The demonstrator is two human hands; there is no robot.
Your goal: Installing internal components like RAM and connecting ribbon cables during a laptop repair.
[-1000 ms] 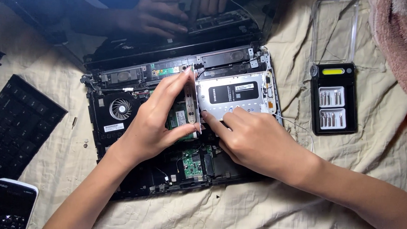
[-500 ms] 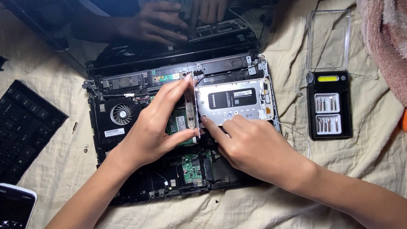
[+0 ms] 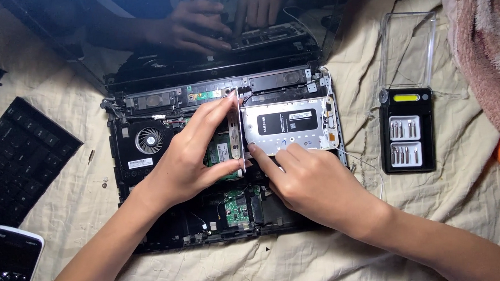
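Observation:
An opened black laptop base [image 3: 152, 229] lies on a cream cloth, with its fan [image 3: 149, 140] and green circuit boards showing. A silver drive in a metal bracket [image 3: 288, 125] sits in the bay at the upper right. My left hand [image 3: 186, 157] pinches the bracket's left edge between thumb and fingers. My right hand [image 3: 305, 180] presses a fingertip on the drive's lower left corner. The dark laptop screen [image 3: 161, 43] at the top mirrors both hands.
A black screwdriver bit case [image 3: 407, 129] with its clear lid open lies to the right. A loose black keyboard [image 3: 20, 153] lies at the left, a calculator [image 3: 11, 263] at the bottom left. Small screws [image 3: 91, 156] lie near the keyboard. Pink fabric [image 3: 482, 51] fills the right edge.
Both hands stay on the drive bracket with almost the same grip. The view has shifted slightly, so the scene sits a little lower and further left.

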